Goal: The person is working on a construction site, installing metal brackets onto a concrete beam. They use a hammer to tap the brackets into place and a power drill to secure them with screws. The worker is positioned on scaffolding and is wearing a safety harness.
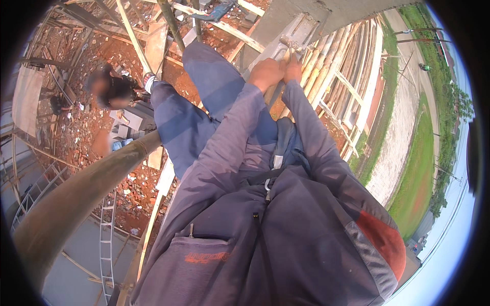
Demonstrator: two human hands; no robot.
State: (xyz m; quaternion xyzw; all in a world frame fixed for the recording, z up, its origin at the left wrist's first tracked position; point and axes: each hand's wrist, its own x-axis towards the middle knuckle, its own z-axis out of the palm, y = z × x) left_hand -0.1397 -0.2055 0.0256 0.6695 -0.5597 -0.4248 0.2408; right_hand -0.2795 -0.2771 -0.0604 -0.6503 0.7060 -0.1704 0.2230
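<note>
My left hand (266,74) is closed at the edge of a grey concrete-smeared ledge (278,48), its knuckles toward me. Right beside it, my right hand (293,69) is also closed, fingers bent around something small and pale. A lump of grey mortar or rough metal (292,41) lies just beyond the fingertips; its kind is too small to make out. Between my wrists a narrow brownish strip (275,94) shows, partly hidden by my sleeves. Both forearms reach forward over my bent legs in blue trousers (214,76).
I am high above rubble-strewn red soil (97,132). A thick bamboo pole (81,199) slants close at my left, near a metal ladder (106,239). Below left is another person (112,86). Bamboo poles (326,61) lie to the right; a plastered concrete surface (352,13) stands ahead.
</note>
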